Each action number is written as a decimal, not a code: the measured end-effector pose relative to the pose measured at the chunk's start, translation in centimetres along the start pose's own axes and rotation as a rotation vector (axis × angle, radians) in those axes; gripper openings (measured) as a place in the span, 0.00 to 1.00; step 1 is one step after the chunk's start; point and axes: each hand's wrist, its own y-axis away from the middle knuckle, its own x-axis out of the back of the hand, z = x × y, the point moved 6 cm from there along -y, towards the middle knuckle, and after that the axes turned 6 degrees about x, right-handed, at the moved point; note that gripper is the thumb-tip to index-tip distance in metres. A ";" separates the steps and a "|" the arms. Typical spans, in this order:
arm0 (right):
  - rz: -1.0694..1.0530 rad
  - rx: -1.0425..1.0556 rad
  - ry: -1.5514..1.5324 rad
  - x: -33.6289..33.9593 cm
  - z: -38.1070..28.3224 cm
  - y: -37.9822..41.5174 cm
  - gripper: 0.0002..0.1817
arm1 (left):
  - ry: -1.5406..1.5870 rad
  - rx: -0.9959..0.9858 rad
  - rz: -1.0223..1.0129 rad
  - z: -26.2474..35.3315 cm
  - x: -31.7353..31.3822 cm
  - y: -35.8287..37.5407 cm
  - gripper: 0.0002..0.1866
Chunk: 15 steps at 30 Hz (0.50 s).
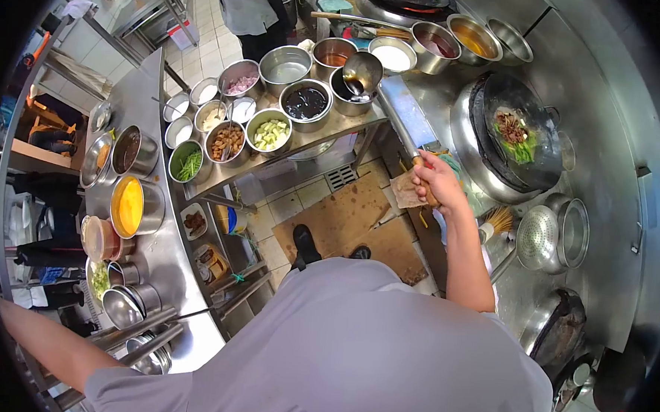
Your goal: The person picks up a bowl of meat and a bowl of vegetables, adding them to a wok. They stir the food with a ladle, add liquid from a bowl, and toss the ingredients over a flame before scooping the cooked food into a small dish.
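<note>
My right hand (437, 183) is closed round the wooden grip of a long-handled ladle (401, 128). The ladle's bowl hangs over a metal pot (343, 106) at the back of the seasoning counter, with some dark liquid in it. Beside that pot stands another metal pot of dark sauce (305, 114). To the right of my hand, a wok (545, 161) on the range holds green vegetables with brown bits (514, 137). My left forearm (54, 344) reaches out to the left edge, where the hand is out of view.
Several pots stand on the counter, with diced green vegetable (271, 133), brown pieces (225, 142) and white powder (391, 57). A pot of yellow liquid (130, 207) is on the left table. A strainer (537, 238) and a bamboo brush (499, 219) lie right. A co-worker (254, 8) stands ahead.
</note>
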 end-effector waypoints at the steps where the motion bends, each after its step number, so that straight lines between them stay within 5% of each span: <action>1: -0.004 0.004 -0.029 0.1 -0.4 0.3 0.31 | 0.000 0.001 0.005 -0.1 0.0 0.1 0.37; 15: -0.010 0.099 -0.047 0.9 -3.0 2.5 0.29 | 0.038 -0.047 0.062 0.9 -1.3 1.7 0.41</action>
